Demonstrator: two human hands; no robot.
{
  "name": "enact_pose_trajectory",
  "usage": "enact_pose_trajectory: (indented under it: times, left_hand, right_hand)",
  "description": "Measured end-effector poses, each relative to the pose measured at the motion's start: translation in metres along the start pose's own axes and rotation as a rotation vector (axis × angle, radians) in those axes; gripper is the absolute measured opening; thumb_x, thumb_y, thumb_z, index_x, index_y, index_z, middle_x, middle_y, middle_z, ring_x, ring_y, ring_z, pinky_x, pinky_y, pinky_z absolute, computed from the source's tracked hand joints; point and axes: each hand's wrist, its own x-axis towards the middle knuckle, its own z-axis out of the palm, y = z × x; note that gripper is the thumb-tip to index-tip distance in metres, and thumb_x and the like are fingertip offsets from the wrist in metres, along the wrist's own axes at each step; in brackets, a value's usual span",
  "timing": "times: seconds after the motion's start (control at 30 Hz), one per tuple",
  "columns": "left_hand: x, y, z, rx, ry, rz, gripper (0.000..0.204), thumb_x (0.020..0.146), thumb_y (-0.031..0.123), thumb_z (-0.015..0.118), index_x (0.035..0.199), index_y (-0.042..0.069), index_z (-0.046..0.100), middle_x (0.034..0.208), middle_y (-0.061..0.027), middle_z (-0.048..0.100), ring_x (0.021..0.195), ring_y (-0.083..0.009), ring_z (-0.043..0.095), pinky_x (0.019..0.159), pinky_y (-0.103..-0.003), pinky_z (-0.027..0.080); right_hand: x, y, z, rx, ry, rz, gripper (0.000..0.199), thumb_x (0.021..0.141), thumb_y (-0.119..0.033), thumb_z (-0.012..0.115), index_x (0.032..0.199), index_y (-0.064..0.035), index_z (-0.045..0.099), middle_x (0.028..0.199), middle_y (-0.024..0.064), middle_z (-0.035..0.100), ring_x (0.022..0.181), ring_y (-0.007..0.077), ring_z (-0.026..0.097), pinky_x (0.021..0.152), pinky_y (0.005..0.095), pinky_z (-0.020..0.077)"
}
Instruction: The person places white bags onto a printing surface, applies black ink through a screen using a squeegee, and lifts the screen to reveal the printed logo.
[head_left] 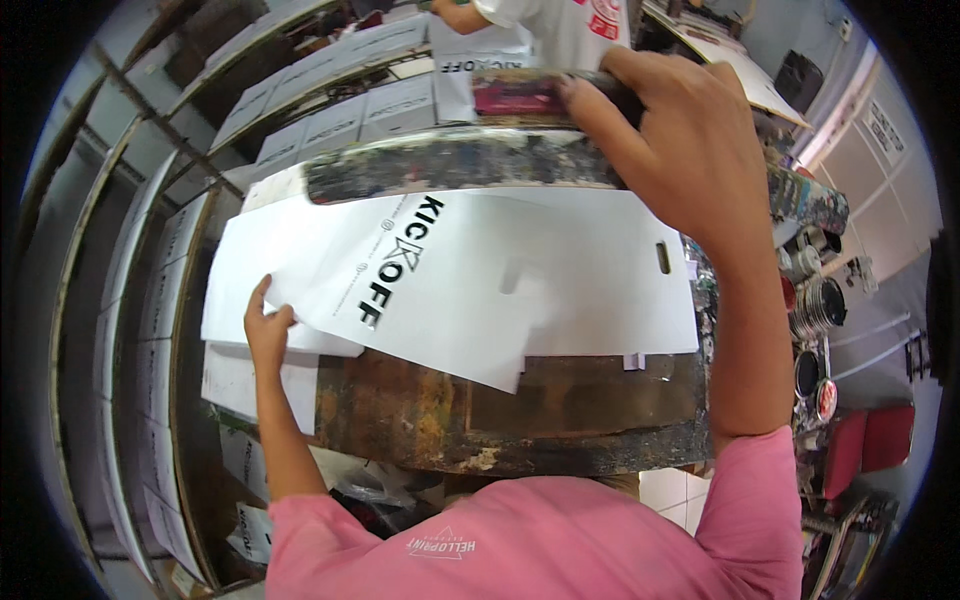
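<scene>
A white sheet with bold black lettering (400,262) lies slanted across the worktable, its near corner overhanging a dark stained area. My left hand (268,325) is at this sheet's left edge, thumb and fingers closed about the edge and one finger stretched out. Beneath it lies a white sheet with an oval handle slot (640,300) at its right end. My right hand (680,140) is raised at the far side, its fingers curled over a paint-stained wooden bar (520,95). Part of the bar is hidden behind that hand. A paint-smeared dark frame edge (460,165) spans the table just below it.
Stained worktable (400,410) shows along the near side. White printed sheets lie on racks (185,270) at left and on far shelves (330,125). Paint cans (818,305) and a red chair (870,450) stand at right. Another person (570,30) stands beyond the table.
</scene>
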Motion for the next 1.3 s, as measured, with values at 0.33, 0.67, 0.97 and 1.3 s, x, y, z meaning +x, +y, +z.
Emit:
enact_pose_trajectory:
  times: [0.33, 0.67, 0.97, 1.3]
  left_hand:
    - [0.109, -0.076, -0.047, 0.847, 0.3, 0.394, 0.086, 0.09, 0.028, 0.08, 0.158, 0.0, 0.037, 0.136, -0.0292, 0.064, 0.125, -0.0452, 0.062, 0.112, -0.047, 0.045]
    - [-0.233, 0.102, 0.12, -1.576, -0.601, -0.526, 0.088, 0.101, 0.067, 0.05, 0.158, 0.003, 0.031, 0.151, -0.0217, 0.051, 0.141, -0.0378, 0.049, 0.12, -0.058, 0.037]
    - [-0.265, 0.029, 0.146, -1.072, -0.503, -0.816, 0.093, 0.101, 0.077, 0.031, 0.155, 0.0, 0.035, 0.147, -0.023, 0.054, 0.132, -0.0376, 0.057, 0.116, -0.058, 0.042]
    - [-0.273, -0.003, 0.137, -1.042, -0.566, -0.746, 0.091, 0.101, 0.077, 0.032, 0.156, 0.004, 0.037, 0.149, -0.0203, 0.054, 0.137, -0.0375, 0.054, 0.114, -0.061, 0.043]
  right_hand:
    - [-0.009, -0.019, -0.009, -0.011, -0.016, 0.026, 0.047, 0.094, -0.042, 0.063, 0.112, 0.0006, 0.066, 0.08, 0.022, 0.069, 0.079, 0.0392, 0.066, 0.088, 0.0456, 0.0428]
    - [-0.153, 0.0, 0.029, 0.401, -0.879, -0.06, 0.031, 0.088, -0.018, 0.076, 0.115, -0.0034, 0.07, 0.107, 0.0177, 0.066, 0.104, 0.0397, 0.061, 0.094, 0.0487, 0.0489]
    - [-0.118, 0.117, 0.283, 0.128, -0.449, -0.05, 0.035, 0.095, -0.025, 0.067, 0.129, -0.0194, 0.066, 0.105, 0.0084, 0.069, 0.104, 0.0332, 0.064, 0.086, 0.0487, 0.0521]
    - [-0.091, 0.133, 0.368, 0.019, -0.455, -0.035, 0.036, 0.095, -0.05, 0.064, 0.107, -0.0162, 0.068, 0.1, 0.0099, 0.069, 0.098, 0.0319, 0.068, 0.078, 0.0463, 0.0572]
